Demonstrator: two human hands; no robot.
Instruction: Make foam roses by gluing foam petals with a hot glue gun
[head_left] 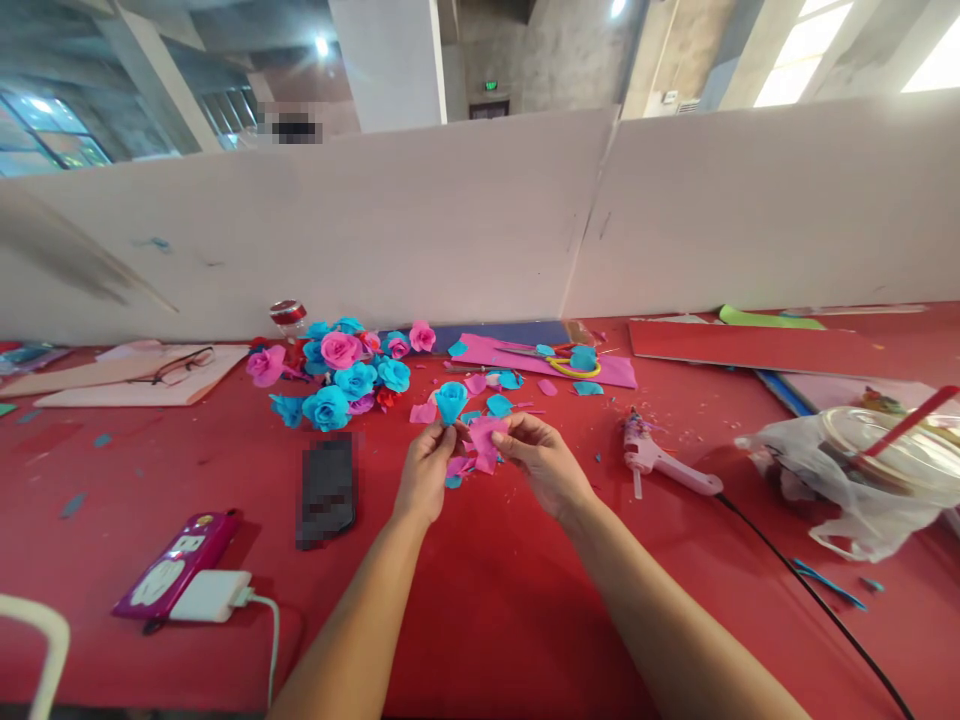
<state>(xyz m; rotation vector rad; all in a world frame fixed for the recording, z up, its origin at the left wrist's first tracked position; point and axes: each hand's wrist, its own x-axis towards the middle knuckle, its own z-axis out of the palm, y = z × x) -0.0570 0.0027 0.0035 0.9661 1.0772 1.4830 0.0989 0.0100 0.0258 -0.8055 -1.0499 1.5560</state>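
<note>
In the middle of the head view, my left hand pinches the base of a blue paper flower, which stands upright above my fingers. Close beside it, my right hand grips a pink paper petal between thumb and fingers. The petal is held just below and to the right of the flower; whether the two touch, I cannot tell. Loose pink and blue petals, among them a blue petal, lie around and behind my hands.
A bunch of paper flowers stands back left, with a black phone before it. Yellow-handled scissors lie on pink paper behind. Rightward are a corded glue gun and a bagged food container. A purple power strip holds a white charger.
</note>
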